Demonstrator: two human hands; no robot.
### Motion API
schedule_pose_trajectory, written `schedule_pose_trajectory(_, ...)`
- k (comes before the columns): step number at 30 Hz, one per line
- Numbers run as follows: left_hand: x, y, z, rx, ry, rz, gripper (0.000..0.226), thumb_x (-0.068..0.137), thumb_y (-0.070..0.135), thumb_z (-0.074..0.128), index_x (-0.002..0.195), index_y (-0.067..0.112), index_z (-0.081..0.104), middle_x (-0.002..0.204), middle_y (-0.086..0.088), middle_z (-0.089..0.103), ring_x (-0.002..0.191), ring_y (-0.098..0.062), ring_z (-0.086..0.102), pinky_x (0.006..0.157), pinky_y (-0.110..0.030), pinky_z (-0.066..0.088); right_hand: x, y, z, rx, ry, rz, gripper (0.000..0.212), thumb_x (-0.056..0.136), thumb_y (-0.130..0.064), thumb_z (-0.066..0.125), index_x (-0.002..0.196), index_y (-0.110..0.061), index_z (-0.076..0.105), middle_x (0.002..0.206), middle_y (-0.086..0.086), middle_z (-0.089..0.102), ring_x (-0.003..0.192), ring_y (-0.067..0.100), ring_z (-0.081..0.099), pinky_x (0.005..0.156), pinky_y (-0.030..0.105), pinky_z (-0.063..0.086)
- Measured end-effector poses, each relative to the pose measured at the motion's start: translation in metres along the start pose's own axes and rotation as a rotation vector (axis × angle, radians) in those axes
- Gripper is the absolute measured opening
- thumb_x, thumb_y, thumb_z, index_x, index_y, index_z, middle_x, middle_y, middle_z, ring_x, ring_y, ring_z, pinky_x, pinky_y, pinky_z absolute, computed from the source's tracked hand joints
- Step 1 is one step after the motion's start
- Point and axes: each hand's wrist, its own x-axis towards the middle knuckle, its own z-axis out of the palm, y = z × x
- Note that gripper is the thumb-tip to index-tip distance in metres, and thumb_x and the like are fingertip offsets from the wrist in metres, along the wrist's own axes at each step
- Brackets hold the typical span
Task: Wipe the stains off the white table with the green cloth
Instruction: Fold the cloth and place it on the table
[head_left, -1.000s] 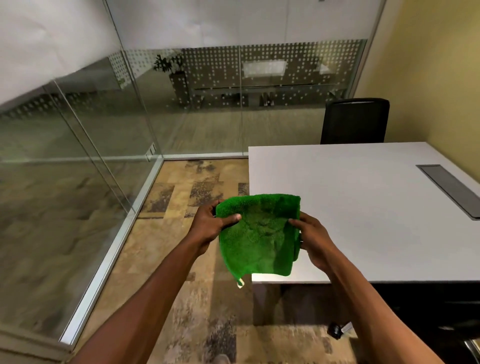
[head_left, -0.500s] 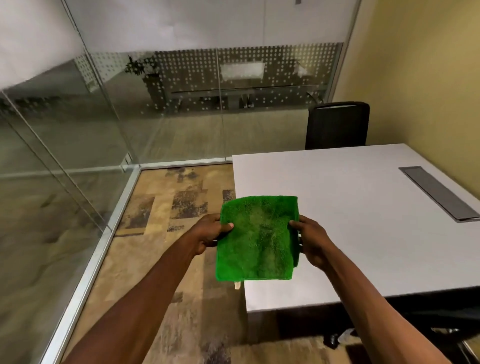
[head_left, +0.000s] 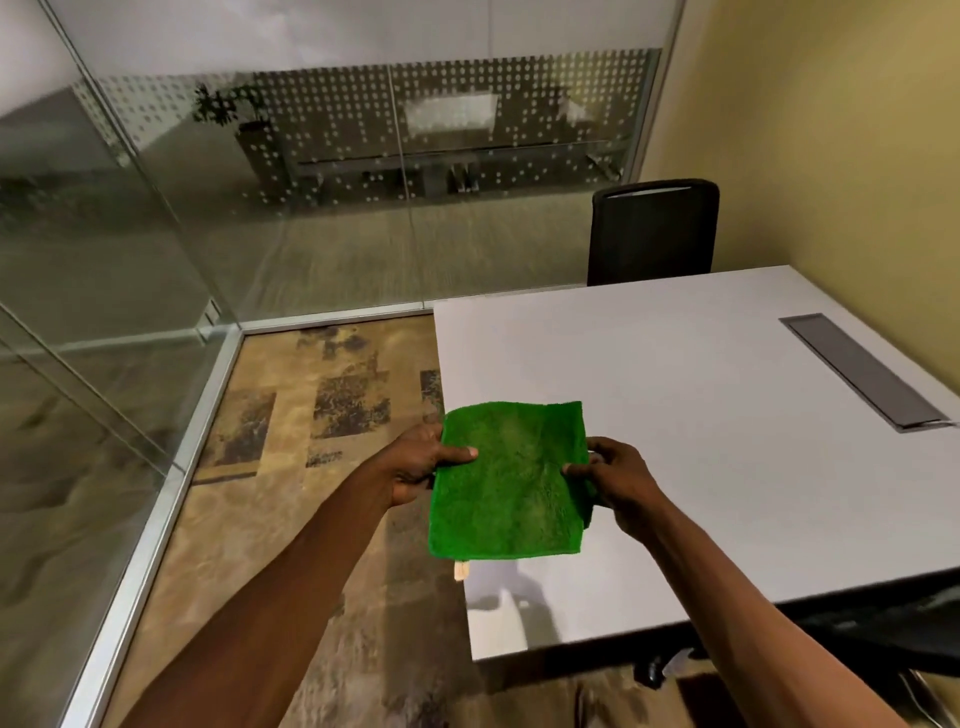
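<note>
Both hands, left hand (head_left: 418, 462) and right hand (head_left: 615, 480), pinch the folded fuzzy green cloth (head_left: 511, 480) by its side edges; the bare white rectangular table (head_left: 701, 415) spreads toward two o'clock, nearer the right hand.

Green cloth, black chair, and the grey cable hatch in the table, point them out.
green cloth (head_left: 511, 480), head view, middle of its face
black chair (head_left: 653, 234), head view, backrest
grey cable hatch (head_left: 862, 371), head view, lid centre

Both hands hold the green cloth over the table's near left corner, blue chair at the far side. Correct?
Not quite: the head view shows the chair is black, not blue. Left hand and right hand do hold the cloth over the table's near left corner.
</note>
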Motion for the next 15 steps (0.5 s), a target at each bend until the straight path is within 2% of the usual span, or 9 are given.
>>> schedule_pose_trajectory(3,0.028,0.006,0.007,0.004,0.1,0.027,0.044,0.085,-0.005,0.072,0.128,0.004,0.064,0.119,-0.022,0.072,0.112,-0.041,0.068,0.1,-0.065,0.05,0.03,-0.003,-0.021,-0.03,-0.022,0.008,0.027,0.085,0.006,0.07,0.103,-0.014,0.072,0.092,0.009,0.075,0.077,0.021,0.07,0.068,0.038,0.06)
schedule_pose_trajectory(6,0.049,0.017,0.02,0.001,0.141,0.077,0.048,0.088,-0.01,0.066,0.134,0.005,0.06,0.113,-0.016,0.073,0.095,-0.029,0.074,0.086,-0.051,0.061,0.06,-0.01,-0.042,-0.055,-0.057,-0.033,0.026,0.09,0.004,0.064,0.097,-0.02,0.069,0.087,0.009,0.072,0.075,0.023,0.068,0.065,0.039,0.059)
schedule_pose_trajectory(7,0.057,0.021,0.026,-0.003,0.157,0.092,0.049,0.089,-0.013,0.063,0.135,0.003,0.058,0.116,-0.019,0.072,0.097,-0.031,0.073,0.086,-0.049,0.061,0.071,-0.013,-0.05,-0.064,-0.08,-0.048,0.026,0.091,0.004,0.063,0.096,-0.021,0.069,0.085,0.009,0.071,0.073,0.023,0.068,0.062,0.039,0.059)
schedule_pose_trajectory(10,0.079,0.034,0.041,-0.014,0.2,0.126,0.05,0.089,-0.016,0.06,0.136,-0.002,0.056,0.13,-0.028,0.063,0.117,-0.043,0.063,0.098,-0.057,0.053,0.101,-0.029,-0.074,-0.062,-0.16,-0.113,0.03,0.092,0.006,0.06,0.096,-0.022,0.07,0.08,0.011,0.069,0.065,0.026,0.064,0.053,0.035,0.053)
schedule_pose_trajectory(15,0.115,0.053,0.062,-0.084,0.259,0.142,0.042,0.091,-0.014,0.058,0.132,-0.005,0.058,0.129,-0.027,0.064,0.097,-0.031,0.069,0.079,-0.034,0.064,0.146,-0.058,-0.109,0.001,-0.252,-0.195,0.033,0.094,0.007,0.061,0.095,-0.024,0.072,0.084,0.009,0.072,0.067,0.022,0.065,0.051,0.032,0.049)
